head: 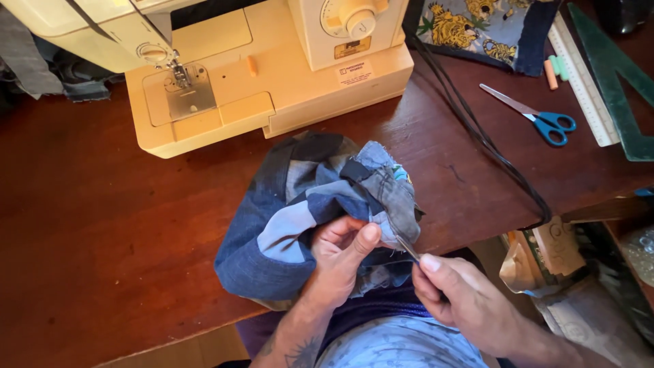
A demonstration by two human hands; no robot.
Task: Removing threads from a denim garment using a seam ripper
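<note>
A bundle of patchwork denim fabric [300,204] in dark and light blue lies at the near edge of the wooden table [88,225]. My left hand [340,249] grips its lower right part, thumb pressed on a grey seam. My right hand [460,296] holds a thin metal tool [407,248], likely a seam ripper or small snips, with its tip pushed into that seam by my left thumb.
A cream sewing machine [266,75] stands at the back. Its black cable [477,136] runs across the table to the right edge. Blue-handled scissors [538,116], a ruler [582,82], a green set square [616,88] and tiger-print fabric [477,27] lie at the back right.
</note>
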